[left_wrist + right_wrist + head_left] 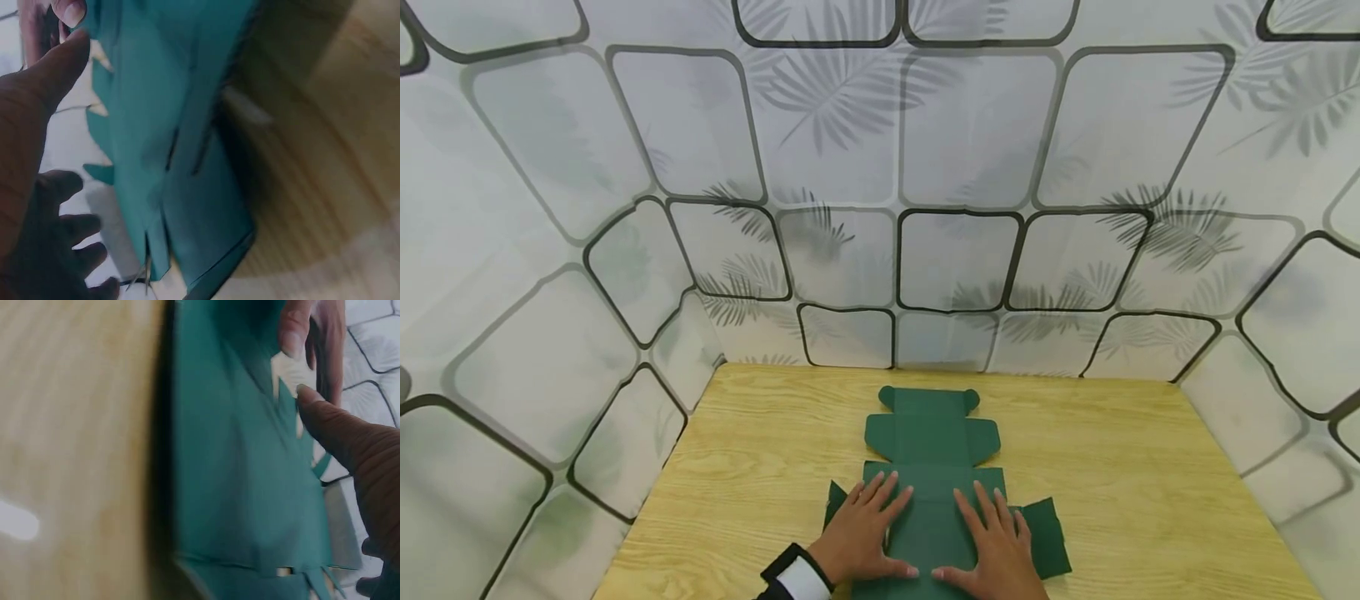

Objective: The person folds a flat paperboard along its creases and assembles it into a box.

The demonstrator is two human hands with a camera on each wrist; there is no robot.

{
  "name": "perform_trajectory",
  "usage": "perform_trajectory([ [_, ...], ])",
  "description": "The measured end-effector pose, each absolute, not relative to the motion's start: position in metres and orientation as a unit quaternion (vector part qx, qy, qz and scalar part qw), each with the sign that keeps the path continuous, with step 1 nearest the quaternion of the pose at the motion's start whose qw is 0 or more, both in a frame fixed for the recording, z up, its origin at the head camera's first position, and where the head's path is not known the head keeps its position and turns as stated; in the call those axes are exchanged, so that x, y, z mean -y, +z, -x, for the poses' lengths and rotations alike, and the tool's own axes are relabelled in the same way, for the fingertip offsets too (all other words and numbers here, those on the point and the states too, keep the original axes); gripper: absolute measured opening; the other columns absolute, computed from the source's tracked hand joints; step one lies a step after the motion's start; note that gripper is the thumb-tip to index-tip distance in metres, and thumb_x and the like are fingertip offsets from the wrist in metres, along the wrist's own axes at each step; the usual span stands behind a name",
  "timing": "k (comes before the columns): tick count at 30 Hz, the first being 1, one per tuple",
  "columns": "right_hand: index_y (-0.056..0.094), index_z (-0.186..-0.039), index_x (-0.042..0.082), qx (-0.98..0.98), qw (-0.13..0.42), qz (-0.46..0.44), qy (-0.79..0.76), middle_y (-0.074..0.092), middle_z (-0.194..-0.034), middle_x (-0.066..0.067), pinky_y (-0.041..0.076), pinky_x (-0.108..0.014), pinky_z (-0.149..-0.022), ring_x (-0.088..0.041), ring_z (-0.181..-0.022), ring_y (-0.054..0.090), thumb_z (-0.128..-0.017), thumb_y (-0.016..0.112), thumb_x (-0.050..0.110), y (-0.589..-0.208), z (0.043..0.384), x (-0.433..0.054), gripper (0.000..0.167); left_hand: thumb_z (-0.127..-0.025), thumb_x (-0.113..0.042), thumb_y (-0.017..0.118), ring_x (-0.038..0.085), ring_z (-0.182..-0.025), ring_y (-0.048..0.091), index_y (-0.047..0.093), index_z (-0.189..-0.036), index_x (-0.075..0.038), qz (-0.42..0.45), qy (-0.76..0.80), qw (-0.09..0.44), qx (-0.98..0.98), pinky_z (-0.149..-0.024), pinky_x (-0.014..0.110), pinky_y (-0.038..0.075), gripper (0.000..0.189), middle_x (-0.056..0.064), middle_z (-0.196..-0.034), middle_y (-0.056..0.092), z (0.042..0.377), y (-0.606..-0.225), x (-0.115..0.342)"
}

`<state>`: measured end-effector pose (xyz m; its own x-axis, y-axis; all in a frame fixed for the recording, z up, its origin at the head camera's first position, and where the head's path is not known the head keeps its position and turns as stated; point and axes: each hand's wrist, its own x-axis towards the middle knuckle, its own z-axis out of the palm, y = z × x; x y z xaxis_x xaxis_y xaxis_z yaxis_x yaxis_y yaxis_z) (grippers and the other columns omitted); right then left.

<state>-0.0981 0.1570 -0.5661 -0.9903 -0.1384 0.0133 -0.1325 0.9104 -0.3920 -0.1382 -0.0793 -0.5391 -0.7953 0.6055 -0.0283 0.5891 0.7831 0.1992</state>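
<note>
A dark green flat cardboard box blank (931, 442), with fold lines, side flaps and rounded tabs at its far end, lies unfolded on the wooden table. My left hand (863, 533) rests on its left part, fingers spread and pointing away. On the right part lies my right hand (996, 546), also spread, its thumb pointing toward the left thumb. Side flaps stick out past both hands, the right one (1047, 537) angled outward. In the left wrist view the cardboard (150, 125) shows slits and creases; the right wrist view shows its near edge (219, 487) standing off the table.
The light wooden table (1150, 483) extends to both sides of the cardboard. Behind and around it hangs a pale curtain (955, 258) with rounded squares and leaf prints. A dark cuff and a white band (805, 577) show at the left wrist.
</note>
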Motion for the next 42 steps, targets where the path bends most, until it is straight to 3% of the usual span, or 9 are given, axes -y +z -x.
perform_trajectory([
  [6, 0.040, -0.138, 0.023, -0.980, 0.076, 0.074, -0.167, 0.033, -0.145, -0.014, 0.014, -0.071, -0.099, -0.044, -0.130, 0.031, -0.059, 0.049, 0.084, -0.581, 0.089, -0.153, 0.101, -0.066, -0.076, 0.056, 0.031, -0.136, 0.031, 0.033, -0.144, -0.023, -0.310, 0.064, 0.096, -0.944, -0.106, 0.050, 0.030, 0.097, 0.009, -0.150, 0.028, 0.139, -0.550, 0.084],
  [12, 0.045, -0.136, 0.020, -0.977, 0.086, 0.074, -0.179, 0.033, -0.145, -0.014, 0.008, -0.073, -0.099, -0.045, -0.132, 0.027, -0.059, 0.052, 0.083, -0.583, 0.087, -0.158, 0.099, -0.067, -0.079, 0.053, 0.032, -0.135, 0.032, 0.034, -0.143, -0.022, -0.318, 0.072, 0.083, -0.942, -0.105, 0.050, 0.031, 0.097, 0.011, -0.150, 0.028, 0.140, -0.555, 0.086],
  [20, 0.043, -0.137, 0.027, -0.977, 0.082, 0.092, -0.172, 0.032, -0.147, -0.011, 0.008, -0.073, -0.099, -0.044, -0.132, 0.028, -0.056, 0.049, 0.085, -0.588, 0.093, -0.167, 0.100, -0.067, -0.079, 0.052, 0.032, -0.134, 0.034, 0.034, -0.144, -0.023, -0.312, 0.069, 0.062, -0.945, -0.098, 0.051, 0.037, 0.097, 0.011, -0.150, 0.029, 0.134, -0.556, 0.085],
  [34, 0.040, -0.138, 0.035, -0.962, 0.069, 0.163, -0.209, 0.028, -0.150, -0.009, 0.009, -0.069, -0.102, -0.042, -0.135, 0.025, -0.054, 0.058, 0.079, -0.581, 0.109, -0.195, 0.097, -0.068, -0.076, 0.054, 0.036, -0.135, 0.031, 0.032, -0.144, -0.026, -0.304, 0.081, 0.121, -0.942, -0.099, 0.046, 0.038, 0.093, 0.012, -0.150, 0.027, 0.119, -0.551, 0.082],
  [42, 0.041, -0.137, 0.037, -0.957, 0.112, 0.169, -0.208, 0.026, -0.151, -0.008, 0.009, -0.068, -0.104, -0.043, -0.135, 0.022, -0.051, 0.062, 0.078, -0.572, 0.120, -0.201, 0.097, -0.069, -0.072, 0.058, 0.035, -0.133, 0.035, 0.036, -0.142, -0.027, -0.317, 0.072, 0.111, -0.939, -0.100, 0.041, 0.039, 0.089, 0.012, -0.148, 0.031, 0.115, -0.548, 0.084],
])
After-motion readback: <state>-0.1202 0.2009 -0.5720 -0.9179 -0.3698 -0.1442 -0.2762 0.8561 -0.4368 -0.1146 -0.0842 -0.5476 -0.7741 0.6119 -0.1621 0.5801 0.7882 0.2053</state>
